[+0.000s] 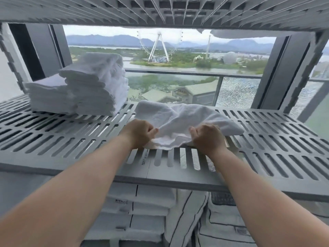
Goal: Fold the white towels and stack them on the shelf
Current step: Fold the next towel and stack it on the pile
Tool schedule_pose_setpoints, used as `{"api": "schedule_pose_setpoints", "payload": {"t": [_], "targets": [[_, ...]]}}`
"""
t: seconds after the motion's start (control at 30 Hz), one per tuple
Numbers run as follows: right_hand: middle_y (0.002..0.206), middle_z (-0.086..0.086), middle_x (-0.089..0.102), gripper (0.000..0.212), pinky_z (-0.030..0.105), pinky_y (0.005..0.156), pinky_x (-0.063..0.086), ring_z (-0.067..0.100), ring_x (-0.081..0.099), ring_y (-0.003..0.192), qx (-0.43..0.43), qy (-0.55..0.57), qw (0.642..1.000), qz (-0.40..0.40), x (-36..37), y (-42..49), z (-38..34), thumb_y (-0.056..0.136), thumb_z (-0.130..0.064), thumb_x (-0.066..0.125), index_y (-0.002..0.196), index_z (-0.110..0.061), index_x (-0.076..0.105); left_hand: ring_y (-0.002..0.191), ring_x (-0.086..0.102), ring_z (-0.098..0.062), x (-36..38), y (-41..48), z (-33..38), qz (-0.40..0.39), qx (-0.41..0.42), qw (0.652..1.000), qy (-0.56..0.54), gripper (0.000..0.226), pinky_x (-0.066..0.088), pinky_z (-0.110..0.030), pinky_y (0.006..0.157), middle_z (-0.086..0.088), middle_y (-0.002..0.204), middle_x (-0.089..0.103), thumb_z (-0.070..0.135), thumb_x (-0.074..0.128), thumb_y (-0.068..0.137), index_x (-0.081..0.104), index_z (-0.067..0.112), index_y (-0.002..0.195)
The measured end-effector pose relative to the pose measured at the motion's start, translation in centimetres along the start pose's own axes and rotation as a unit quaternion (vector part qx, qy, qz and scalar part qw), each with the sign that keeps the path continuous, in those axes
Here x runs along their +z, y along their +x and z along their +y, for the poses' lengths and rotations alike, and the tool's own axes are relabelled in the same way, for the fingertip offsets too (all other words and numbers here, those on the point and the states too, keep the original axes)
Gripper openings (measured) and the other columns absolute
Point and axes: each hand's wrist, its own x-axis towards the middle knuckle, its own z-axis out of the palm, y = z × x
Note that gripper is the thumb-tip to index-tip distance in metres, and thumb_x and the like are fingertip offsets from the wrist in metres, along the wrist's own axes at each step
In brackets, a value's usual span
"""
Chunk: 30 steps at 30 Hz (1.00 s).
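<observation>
Gripping the crumpled towel (179, 116) by its near edge with left hand (140, 133) and right hand (207, 138), both curled tight into the cloth, down on the slatted shelf (53, 143), right of the folded stacks (96, 86), apart from them.

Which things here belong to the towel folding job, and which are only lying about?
Part of the job:
- loose white towel, gripped by left hand and right hand
- folded towel stacks
- slotted grey shelf

Only lying about:
- folded textiles with black trim, below the shelf
- upper shelf
</observation>
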Motion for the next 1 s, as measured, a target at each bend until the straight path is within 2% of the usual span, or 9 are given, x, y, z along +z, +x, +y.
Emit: {"api": "schedule_pose_setpoints", "payload": {"t": [0.1, 0.17, 0.23, 0.37, 0.47, 0.57, 0.73, 0.87, 1.0], "targets": [[0.057, 0.004, 0.056, 0.044, 0.036, 0.078, 0.048, 0.029, 0.057, 0.065, 0.041, 0.030, 0.999, -0.016, -0.3, -0.1, -2.0, 0.091, -0.034, 0.050, 0.053, -0.014, 0.056, 0.071, 0.069, -0.011, -0.5, -0.7, -0.3, 0.036, 0.016, 0.999, -0.033, 0.027, 0.054, -0.033, 0.078, 0.007, 0.072, 0.073, 0.038, 0.050, 0.099, 0.071, 0.024, 0.089], [0.055, 0.001, 0.055, 0.039, 0.032, 0.066, 0.047, 0.029, 0.060, 0.064, 0.061, 0.062, 0.996, -0.027, -0.4, 0.0, -3.3, 0.089, -0.033, 0.053, 0.056, -0.013, 0.057, 0.056, 0.066, 0.001, -0.7, -0.9, -0.6, 0.039, 0.018, 0.994, -0.103, 0.019, 0.055, -0.029, 0.075, 0.012, 0.062, 0.071, 0.035, 0.053, 0.099, 0.069, 0.026, 0.096], [0.066, 0.003, 0.066, 0.031, 0.030, 0.062, 0.048, 0.028, 0.065, 0.070, 0.060, 0.088, 0.994, -0.004, -0.4, 0.2, -4.7, 0.091, -0.034, 0.054, 0.071, -0.014, 0.067, 0.047, 0.064, -0.001, -1.0, -1.1, -0.8, 0.065, 0.014, 0.987, -0.147, 0.016, 0.056, -0.027, 0.070, 0.014, 0.060, 0.071, 0.032, 0.053, 0.099, 0.068, 0.026, 0.099], [0.085, 0.005, 0.072, 0.026, 0.030, 0.067, 0.049, 0.027, 0.066, 0.083, 0.053, 0.103, 0.992, 0.040, -0.5, 1.5, -7.0, 0.094, -0.039, 0.054, 0.094, -0.019, 0.070, 0.082, 0.068, -0.016, -1.3, -0.4, -2.1, 0.182, -0.015, 0.982, -0.048, 0.018, 0.055, -0.033, 0.073, 0.009, 0.094, 0.073, 0.025, 0.055, 0.094, 0.069, 0.029, 0.104], [0.080, 0.005, 0.071, 0.025, 0.028, 0.064, 0.041, 0.027, 0.065, 0.084, 0.047, 0.088, 0.993, 0.062, -0.5, 3.9, -8.2, 0.094, -0.037, 0.054, 0.086, -0.018, 0.069, 0.092, 0.066, -0.025, -0.8, 1.2, -3.5, 0.181, -0.061, 0.981, -0.027, 0.023, 0.054, -0.036, 0.074, -0.002, 0.116, 0.064, 0.020, 0.055, 0.093, 0.068, 0.024, 0.112], [0.069, 0.004, 0.062, 0.030, 0.029, 0.064, 0.040, 0.030, 0.065, 0.080, 0.049, 0.087, 0.994, 0.054, -0.3, 7.4, -8.8, 0.092, -0.032, 0.055, 0.065, -0.018, 0.058, 0.100, 0.063, -0.031, -0.3, 3.3, -4.9, 0.162, -0.131, 0.978, -0.032, 0.029, 0.052, -0.039, 0.077, -0.008, 0.123, 0.058, 0.025, 0.057, 0.093, 0.062, 0.023, 0.121], [0.103, 0.012, 0.073, 0.028, 0.034, 0.087, 0.053, 0.032, 0.066, 0.102, 0.047, 0.112, 0.992, 0.030, 1.5, 13.9, -7.9, 0.092, -0.012, 0.051, 0.104, -0.018, 0.075, 0.109, 0.059, -0.032, -0.4, 7.2, -6.9, 0.150, -0.179, 0.969, -0.078, 0.039, 0.051, -0.043, 0.087, -0.008, 0.123, 0.062, 0.033, 0.058, 0.093, 0.053, 0.020, 0.129], [0.120, 0.012, 0.068, 0.037, 0.036, 0.099, 0.050, 0.031, 0.061, 0.115, 0.020, 0.117, 0.991, -0.066, 4.4, 18.2, -6.4, 0.092, 0.001, 0.049, 0.114, -0.019, 0.071, 0.110, 0.061, -0.031, -0.9, 10.5, -7.0, 0.130, -0.226, 0.961, -0.094, 0.045, 0.050, -0.039, 0.086, -0.007, 0.121, 0.066, 0.043, 0.054, 0.094, 0.049, 0.021, 0.133], [0.130, 0.009, 0.063, 0.038, 0.034, 0.101, 0.047, 0.028, 0.057, 0.120, -0.026, 0.061, 0.987, -0.145, 6.1, 21.2, -5.5, 0.093, -0.001, 0.048, 0.118, -0.020, 0.070, 0.108, 0.062, -0.032, -1.4, 13.5, -7.2, 0.085, -0.287, 0.948, -0.103, 0.056, 0.049, -0.038, 0.085, -0.009, 0.120, 0.066, 0.057, 0.053, 0.091, 0.058, 0.015, 0.127]]}}
